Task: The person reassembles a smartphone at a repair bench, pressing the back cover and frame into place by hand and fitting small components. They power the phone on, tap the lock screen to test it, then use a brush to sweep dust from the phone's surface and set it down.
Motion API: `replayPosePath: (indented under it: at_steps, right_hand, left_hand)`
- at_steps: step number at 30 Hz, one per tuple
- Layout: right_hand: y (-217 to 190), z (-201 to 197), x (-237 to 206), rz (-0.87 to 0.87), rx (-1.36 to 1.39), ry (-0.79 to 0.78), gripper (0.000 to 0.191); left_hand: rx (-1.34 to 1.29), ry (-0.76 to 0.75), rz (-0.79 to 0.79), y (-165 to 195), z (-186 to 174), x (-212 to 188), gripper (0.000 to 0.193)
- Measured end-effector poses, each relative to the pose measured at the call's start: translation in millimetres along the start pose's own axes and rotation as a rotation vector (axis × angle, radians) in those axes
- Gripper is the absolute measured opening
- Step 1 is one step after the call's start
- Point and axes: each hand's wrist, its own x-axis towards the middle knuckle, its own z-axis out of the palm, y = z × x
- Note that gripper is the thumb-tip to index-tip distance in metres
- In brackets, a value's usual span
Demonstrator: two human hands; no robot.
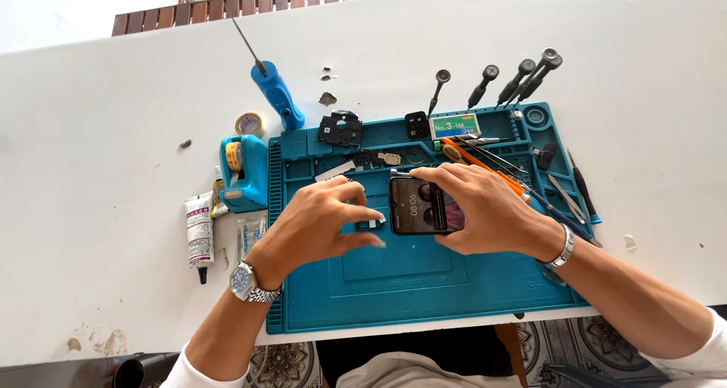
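Right hand (485, 210) comes in from 4 o'clock, wrist bent, fingers curled over the top and right edge of a smartphone (424, 205), grasping it. Phone sits screen-up, lit, at the centre of the blue work mat (424, 282), tilted slightly. Left hand (322, 221) comes in from 7 o'clock, thumb and fingertips pinched close together at the phone's left edge, on a small dark part with a white tab (372, 220); cannot tell if it actually grips it or just touches. Watches on both wrists.

Around:
- 12 o'clock of the phone, in the mat's tray slots: small black modules (339, 128), a green-and-white staple box (454, 125), loose small parts.
- 1 o'clock: row of dark screwdrivers (522, 76) lying on the white table (98, 115), just past the mat edge.
- 2–3 o'clock: orange-handled cutter (485, 165), tweezers and thin tools, partly hidden behind the right hand.
- 9 o'clock, off the mat: blue tape dispenser (244, 172), glue tube (199, 233), small sachet (250, 233).
- 11 o'clock: blue handheld tool with a long thin tip (276, 93), tape roll (248, 123) beside it.
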Motion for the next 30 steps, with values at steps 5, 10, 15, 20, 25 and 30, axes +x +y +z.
replayPosePath:
  at_steps: [5, 10, 15, 20, 25, 30]
  right_hand:
    - [-0.3, -0.2, 1.2, 0.059, 0.007, -0.044, 0.089]
    - [-0.4, 0.9, 2.5, -0.016, 0.004, 0.010, 0.092]
    - [0.0, 1.0, 2.6, 0.011, 0.011, -0.014, 0.092]
    - [-0.9, 0.8, 1.7, 0.031, 0.012, -0.031, 0.091]
    - [0.0, 0.6, 2.1, 0.065, 0.012, -0.062, 0.091]
    - [0.6, 1.3, 0.8, 0.021, 0.001, -0.018, 0.092]
  left_hand:
    - [0.060, 0.002, 0.038, 0.3, 8.1, -0.5, 0.041]
    - [0.058, -0.015, 0.015, -2.1, 7.7, -2.7, 0.040]
    - [0.054, -0.022, 0.010, -2.7, 5.3, -2.8, 0.038]
    - [0.040, -0.022, 0.007, 0.5, 3.0, -1.7, 0.036]
    - [0.002, 0.006, -0.003, 0.9, -5.0, -0.3, 0.042]
    - [0.017, -0.031, -0.095, -4.0, -11.4, -2.6, 0.034]
